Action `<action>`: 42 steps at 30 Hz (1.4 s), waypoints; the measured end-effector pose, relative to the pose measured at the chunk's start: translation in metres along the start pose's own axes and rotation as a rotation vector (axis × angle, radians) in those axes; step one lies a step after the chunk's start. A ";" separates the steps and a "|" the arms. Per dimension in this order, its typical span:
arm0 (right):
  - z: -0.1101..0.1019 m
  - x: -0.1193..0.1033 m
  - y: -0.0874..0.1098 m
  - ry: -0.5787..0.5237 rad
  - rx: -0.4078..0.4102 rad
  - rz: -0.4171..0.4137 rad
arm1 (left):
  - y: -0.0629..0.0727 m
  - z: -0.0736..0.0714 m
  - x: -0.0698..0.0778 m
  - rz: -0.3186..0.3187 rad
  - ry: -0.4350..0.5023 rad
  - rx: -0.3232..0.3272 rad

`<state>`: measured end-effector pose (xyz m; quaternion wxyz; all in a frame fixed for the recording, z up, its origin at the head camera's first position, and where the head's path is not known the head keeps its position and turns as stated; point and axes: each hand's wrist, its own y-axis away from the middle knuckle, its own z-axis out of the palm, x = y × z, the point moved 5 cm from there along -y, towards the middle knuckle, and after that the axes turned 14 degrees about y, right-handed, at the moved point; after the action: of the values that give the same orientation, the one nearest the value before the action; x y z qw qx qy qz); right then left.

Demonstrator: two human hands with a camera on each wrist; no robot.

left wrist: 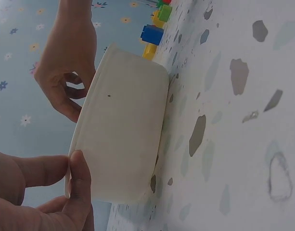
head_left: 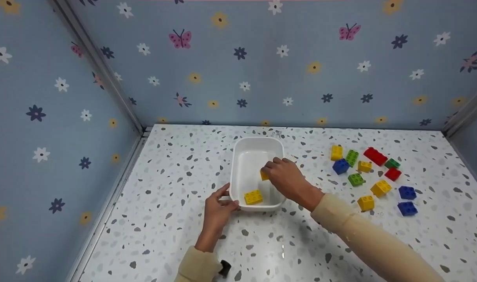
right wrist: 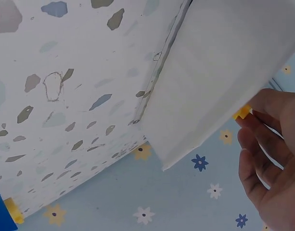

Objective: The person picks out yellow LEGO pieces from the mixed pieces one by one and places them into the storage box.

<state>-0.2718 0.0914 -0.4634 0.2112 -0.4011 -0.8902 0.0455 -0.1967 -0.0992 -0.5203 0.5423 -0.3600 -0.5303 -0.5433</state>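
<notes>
Left hand [left wrist: 39,192] is pinching the rim of the white tub [left wrist: 123,125], thumb on the outer wall. Right hand [left wrist: 70,62] hangs over the tub's opening, fingers curled. A blue brick [left wrist: 151,34] and a yellow brick [left wrist: 149,51] sit just past it on the speckled table [left wrist: 234,120].

A white table [head_left: 175,203] with grey speckles carries a white tub [head_left: 238,156] near its middle. To the right of the tub, loose bricks lie scattered on the table: yellow ones [head_left: 380,188], blue ones [head_left: 407,192], green ones [head_left: 356,179] and red ones [head_left: 375,156]. A small black object [head_left: 224,268] lies at the near edge.
</notes>
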 end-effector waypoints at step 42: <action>0.006 -0.024 -0.031 0.016 -0.196 -0.151 | -0.001 -0.001 -0.002 0.001 -0.002 -0.017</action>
<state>-0.2810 0.0533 -0.4692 0.1809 -0.3521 -0.9163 -0.0607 -0.1969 -0.0996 -0.5225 0.5390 -0.3655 -0.5262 -0.5469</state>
